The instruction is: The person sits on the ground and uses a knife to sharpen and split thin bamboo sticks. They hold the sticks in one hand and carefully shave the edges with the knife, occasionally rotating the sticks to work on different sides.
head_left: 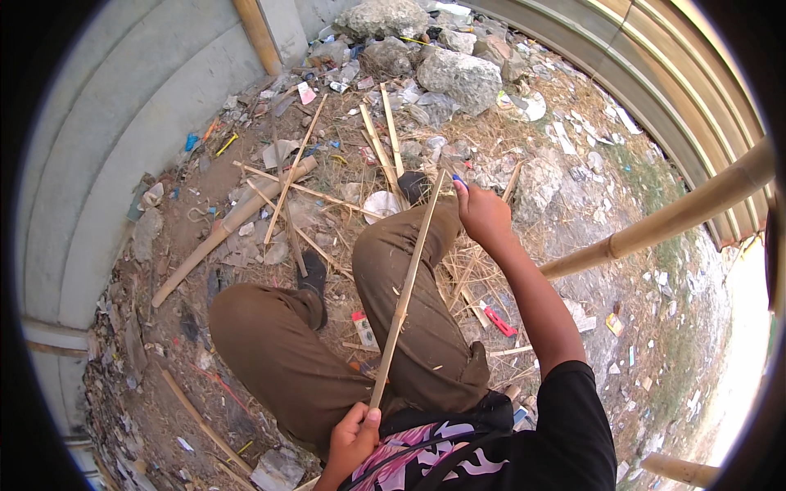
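A long, thin bamboo strip slants across my raised knee. My left hand is closed round its lower end near my waist, thumb on top. At the strip's far end, my right hand is closed on a small blue-handled tool. The fist hides most of this tool, so its exact kind does not show. The tool's front sits right beside the strip's upper tip. On the ground to the right of my leg lies a red utility knife, apart from both hands.
Split bamboo strips and a thicker bamboo pole lie ahead on the left. Large rocks and litter are piled at the far end. Another bamboo pole crosses on the right. A grey wall stands left.
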